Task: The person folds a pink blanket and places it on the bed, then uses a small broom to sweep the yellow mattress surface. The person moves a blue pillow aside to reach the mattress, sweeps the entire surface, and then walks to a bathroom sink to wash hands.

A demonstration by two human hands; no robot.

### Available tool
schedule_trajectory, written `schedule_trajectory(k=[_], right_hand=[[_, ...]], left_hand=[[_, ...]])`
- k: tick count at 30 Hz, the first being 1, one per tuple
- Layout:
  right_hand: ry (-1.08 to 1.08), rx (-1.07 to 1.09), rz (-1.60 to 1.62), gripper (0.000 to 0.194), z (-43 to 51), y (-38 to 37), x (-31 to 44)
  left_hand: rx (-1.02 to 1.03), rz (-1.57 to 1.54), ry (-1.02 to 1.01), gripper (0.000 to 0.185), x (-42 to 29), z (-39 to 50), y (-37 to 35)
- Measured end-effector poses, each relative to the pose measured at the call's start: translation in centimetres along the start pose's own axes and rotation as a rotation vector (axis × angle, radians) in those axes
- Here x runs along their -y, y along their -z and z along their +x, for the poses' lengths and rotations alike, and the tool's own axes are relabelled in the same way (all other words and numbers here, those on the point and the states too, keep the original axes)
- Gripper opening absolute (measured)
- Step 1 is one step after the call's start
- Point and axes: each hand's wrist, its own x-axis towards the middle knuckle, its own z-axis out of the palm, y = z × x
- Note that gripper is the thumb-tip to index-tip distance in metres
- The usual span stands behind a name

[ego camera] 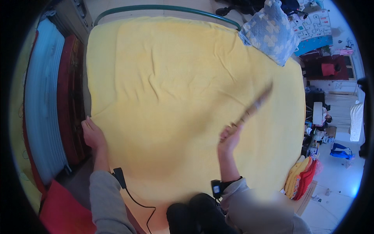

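Note:
A yellow bedsheet [175, 87] covers the bed before me, with creases across its upper middle. My left hand [93, 133] pinches the sheet's edge at the bed's left side. Over the right part of the sheet, my right hand [229, 137] grips the handle of a brush [254, 106], which is blurred and points up to the right. Whether its bristles touch the cloth I cannot tell. Small black devices with cables are strapped at both wrists. My dark-trousered knees [194, 213] rest at the bed's near edge.
A green metal bed rail [166, 8] curves along the far end. A blue patterned pillow [271, 35] lies at the far right corner. Folded quilts [302, 177] are stacked at right. A dark red wooden frame [68, 99] stands close by on the left. Two people are in the background.

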Motion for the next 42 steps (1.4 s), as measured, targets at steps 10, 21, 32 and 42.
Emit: schedule_trajectory(k=[10,21,32,42], right_hand=[[0.374,0.69,-0.735,0.039,-0.7,-15.4,-10.8],[1.279,0.731,-1.13,0.038,7.5,-11.9,-8.9],[1.255,0.751,-1.016,0.041,7.3,-12.6,-8.6],[1.207,0.797,-0.967,0.041,7.6,-12.8,-8.4]], left_hand=[[0.024,-0.003,-0.014,0.036,0.2,0.1,-0.4],[0.182,-0.131,-0.132,0.041,-2.7,4.7,1.0],[0.122,0.451,-0.313,0.048,-15.6,17.3,-5.5],[0.136,-0.126,-0.285,0.052,-16.6,30.4,-12.9]])
